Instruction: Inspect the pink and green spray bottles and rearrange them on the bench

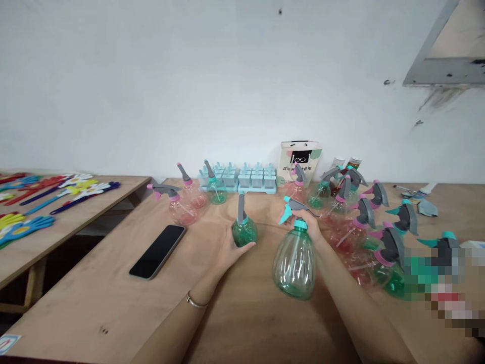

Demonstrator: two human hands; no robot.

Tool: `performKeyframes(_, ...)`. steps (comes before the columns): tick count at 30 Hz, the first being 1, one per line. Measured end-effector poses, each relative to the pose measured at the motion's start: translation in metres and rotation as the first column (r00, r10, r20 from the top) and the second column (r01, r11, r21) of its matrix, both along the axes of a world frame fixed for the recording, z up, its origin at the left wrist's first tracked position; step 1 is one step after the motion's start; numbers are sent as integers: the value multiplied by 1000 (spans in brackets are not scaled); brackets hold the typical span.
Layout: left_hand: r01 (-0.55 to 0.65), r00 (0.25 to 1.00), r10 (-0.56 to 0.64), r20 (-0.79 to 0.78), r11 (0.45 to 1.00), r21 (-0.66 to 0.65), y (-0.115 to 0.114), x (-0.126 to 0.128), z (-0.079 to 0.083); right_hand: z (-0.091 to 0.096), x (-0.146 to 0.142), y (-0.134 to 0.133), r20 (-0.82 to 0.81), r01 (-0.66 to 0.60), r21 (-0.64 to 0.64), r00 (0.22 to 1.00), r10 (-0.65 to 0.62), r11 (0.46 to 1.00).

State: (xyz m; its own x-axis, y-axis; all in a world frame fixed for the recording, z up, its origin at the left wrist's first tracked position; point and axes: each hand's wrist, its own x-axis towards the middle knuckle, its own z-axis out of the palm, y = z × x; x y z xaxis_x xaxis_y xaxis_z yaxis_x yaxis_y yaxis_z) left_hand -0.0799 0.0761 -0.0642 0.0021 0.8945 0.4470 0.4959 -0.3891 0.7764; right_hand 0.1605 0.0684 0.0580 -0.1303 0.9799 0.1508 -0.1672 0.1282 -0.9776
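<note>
My left hand (231, 250) is closed around the side of a green spray bottle (245, 233) that stands upright on the wooden table, its grey head pointing up. My right hand (306, 221) grips a second, clear green spray bottle (294, 265) by its neck, just under the turquoise and grey trigger head. This bottle is tilted slightly and looks raised off the table. Close to my right forearm stand several pink and green spray bottles (359, 227). Left of my left hand are a pink spray bottle (182, 210) and a green spray bottle (216, 190).
A black phone (157, 253) lies on the table (87, 308) at left. Light blue popsicle molds (257, 179) and a printed paper bag (299, 162) stand by the wall. Colourful hand-shaped items (71, 187) cover another table at far left. Small tools (420, 194) lie at right.
</note>
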Motion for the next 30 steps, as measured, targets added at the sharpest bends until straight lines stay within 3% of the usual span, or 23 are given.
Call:
performKeyframes(3, 35, 999, -35, 23, 999, -18, 1, -1, -2, 6, -3, -6, 47, -51, 1, 998, 51, 999)
performKeyframes(8, 35, 999, -34, 18, 999, -6, 2, -1, -6, 4, -10, -10, -7, -26, 26, 1000, 26, 999)
performKeyframes(11, 44, 999, -44, 23, 998, -33, 2, -1, -5, 2, -13, -10, -33, -122, 5, 992, 122, 992)
performKeyframes(17, 70, 996, -68, 51, 997, -38, -1, 1, 5, 8, -16, -17, -5, -171, -7, 985, 171, 985)
performKeyframes(23, 72, 995, -69, 71, 997, -40, -4, 3, 11, 10, -20, -24, -66, -348, 47, 934, 351, 936)
performKeyframes(30, 90, 996, -90, 11, 996, -22, -4, 1, 14, 15, -22, -24, -24, -260, -5, 965, 260, 965)
